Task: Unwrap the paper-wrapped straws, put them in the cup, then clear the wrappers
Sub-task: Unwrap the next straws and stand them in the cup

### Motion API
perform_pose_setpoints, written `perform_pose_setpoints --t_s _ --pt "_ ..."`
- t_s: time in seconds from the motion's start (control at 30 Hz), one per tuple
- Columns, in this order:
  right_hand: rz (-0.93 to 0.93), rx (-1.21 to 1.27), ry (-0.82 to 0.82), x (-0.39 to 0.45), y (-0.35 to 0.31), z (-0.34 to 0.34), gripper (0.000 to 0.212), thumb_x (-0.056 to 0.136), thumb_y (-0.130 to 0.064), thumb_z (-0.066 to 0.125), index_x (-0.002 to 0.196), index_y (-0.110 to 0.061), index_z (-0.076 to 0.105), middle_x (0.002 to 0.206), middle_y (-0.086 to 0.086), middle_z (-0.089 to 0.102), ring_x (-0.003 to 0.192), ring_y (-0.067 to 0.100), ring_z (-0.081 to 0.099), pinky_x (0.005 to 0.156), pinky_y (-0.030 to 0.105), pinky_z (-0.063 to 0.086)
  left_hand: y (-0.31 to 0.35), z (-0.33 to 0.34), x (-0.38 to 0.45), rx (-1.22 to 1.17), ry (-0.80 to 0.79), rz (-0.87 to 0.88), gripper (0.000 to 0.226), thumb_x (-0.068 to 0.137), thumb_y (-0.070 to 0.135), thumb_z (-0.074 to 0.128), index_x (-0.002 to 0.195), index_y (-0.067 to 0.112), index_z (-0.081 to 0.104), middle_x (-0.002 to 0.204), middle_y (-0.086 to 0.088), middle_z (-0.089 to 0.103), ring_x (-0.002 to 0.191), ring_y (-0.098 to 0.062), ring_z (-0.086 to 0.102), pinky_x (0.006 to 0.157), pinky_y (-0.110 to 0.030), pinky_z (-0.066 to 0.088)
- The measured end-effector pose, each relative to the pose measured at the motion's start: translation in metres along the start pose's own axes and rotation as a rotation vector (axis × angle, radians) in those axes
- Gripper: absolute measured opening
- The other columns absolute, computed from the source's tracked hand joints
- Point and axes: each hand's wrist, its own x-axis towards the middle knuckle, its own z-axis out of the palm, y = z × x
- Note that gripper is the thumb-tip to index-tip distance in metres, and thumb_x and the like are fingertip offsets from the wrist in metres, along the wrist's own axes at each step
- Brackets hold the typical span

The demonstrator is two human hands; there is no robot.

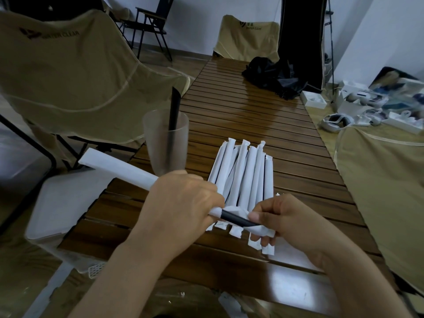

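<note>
My left hand (181,203) grips a paper-wrapped straw (117,167) whose white wrapper sticks out up and left past the cup. At its near end the black straw (234,218) shows bare. My right hand (282,216) pinches the torn wrapper end (261,230) at that black tip. Behind my hands, several wrapped straws (244,171) lie side by side on the wooden slat table (263,115). A frosted plastic cup (166,143) stands at the table's left edge with one black straw (175,104) upright in it.
A black cloth bundle (275,76) lies at the table's far end. Beige camp chairs stand to the left (68,65), beyond the table's far end (247,37) and to the right (385,180). A white bin (66,203) sits low at the left. White boxes and a headset (337,120) litter the right floor.
</note>
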Motion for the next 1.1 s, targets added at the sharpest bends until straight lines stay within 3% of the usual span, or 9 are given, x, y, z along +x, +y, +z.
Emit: perform_pose_setpoints --t_s 0.2,0.27,0.33,0.43,0.6,0.7,0.83,0.93,1.1 --pt "0.067 0.051 0.003 0.003 0.000 0.001 0.022 0.094 -0.013 0.055 0.077 -0.007 0.066 0.057 0.006 0.066 0.042 0.015 0.049 0.044 0.020 0.044 0.001 0.004 0.000 -0.043 0.055 0.050 0.020 0.058 0.036 0.086 0.060 0.029 0.067 0.052 0.011 0.056 0.048 -0.007 0.052 0.053 -0.023 0.041" --pt "0.054 0.030 0.034 0.004 0.001 0.003 0.020 0.094 -0.015 0.055 0.079 -0.008 0.067 0.057 0.005 0.066 0.043 0.014 0.049 0.045 0.020 0.043 0.001 0.002 -0.001 -0.070 0.011 0.002 0.018 0.070 0.047 0.077 0.075 0.032 0.070 0.064 0.013 0.060 0.060 -0.003 0.055 0.064 -0.022 0.045" --pt "0.001 -0.065 0.106 0.006 0.002 0.004 0.019 0.093 -0.017 0.057 0.078 -0.013 0.067 0.060 0.004 0.066 0.046 0.010 0.054 0.047 0.019 0.043 0.000 0.005 -0.005 -0.133 -0.048 -0.093 0.035 0.081 0.064 0.055 0.102 0.038 0.065 0.089 0.016 0.063 0.082 0.000 0.055 0.079 -0.022 0.047" --pt "-0.069 -0.175 0.192 0.009 0.003 0.008 0.018 0.094 -0.017 0.057 0.078 -0.017 0.066 0.064 0.006 0.064 0.047 0.008 0.054 0.050 0.019 0.043 -0.001 0.008 -0.010 -0.213 -0.125 -0.193 0.048 0.083 0.072 0.040 0.121 0.045 0.053 0.105 0.020 0.062 0.092 0.003 0.052 0.079 -0.016 0.041" --pt "-0.111 0.089 0.211 0.008 0.001 0.010 0.025 0.092 -0.032 0.054 0.091 -0.009 0.064 0.068 0.009 0.068 0.049 0.014 0.055 0.050 0.025 0.045 -0.004 0.007 -0.008 -0.229 -0.072 -0.170 0.038 0.091 0.062 0.027 0.118 0.045 0.048 0.096 0.019 0.060 0.084 0.001 0.054 0.071 -0.013 0.044" --pt "-0.097 0.153 0.194 0.009 0.003 0.013 0.020 0.087 -0.025 0.064 0.093 -0.005 0.064 0.067 0.008 0.068 0.052 0.017 0.056 0.053 0.027 0.048 -0.005 0.007 -0.009 -0.233 -0.075 -0.199 0.034 0.094 0.058 0.029 0.116 0.044 0.050 0.093 0.019 0.058 0.084 0.000 0.054 0.073 -0.018 0.047" --pt "-0.095 0.153 0.237 0.012 0.006 0.015 0.021 0.082 -0.010 0.071 0.100 -0.011 0.061 0.086 0.006 0.070 0.061 0.018 0.065 0.061 0.028 0.052 -0.006 0.007 -0.010 -0.294 -0.045 -0.230 0.026 0.095 0.054 0.030 0.107 0.043 0.051 0.087 0.021 0.054 0.082 0.001 0.054 0.071 -0.017 0.047" --pt "-0.116 0.112 0.275 0.012 0.007 0.013 0.025 0.081 -0.014 0.073 0.102 -0.018 0.059 0.082 0.006 0.073 0.073 0.028 0.067 0.069 0.038 0.055 -0.005 0.006 -0.009 -0.342 -0.021 -0.253 0.016 0.095 0.053 0.030 0.095 0.044 0.045 0.080 0.020 0.051 0.079 0.000 0.054 0.068 -0.017 0.046" --pt "-0.174 0.038 0.290 0.011 0.003 0.017 0.019 0.082 -0.015 0.072 0.097 -0.021 0.061 0.077 0.001 0.072 0.077 0.032 0.065 0.070 0.046 0.054 -0.001 0.011 -0.008 -0.352 -0.004 -0.317 0.015 0.098 0.049 0.035 0.098 0.041 0.048 0.070 0.019 0.046 0.068 0.000 0.052 0.060 -0.014 0.037"
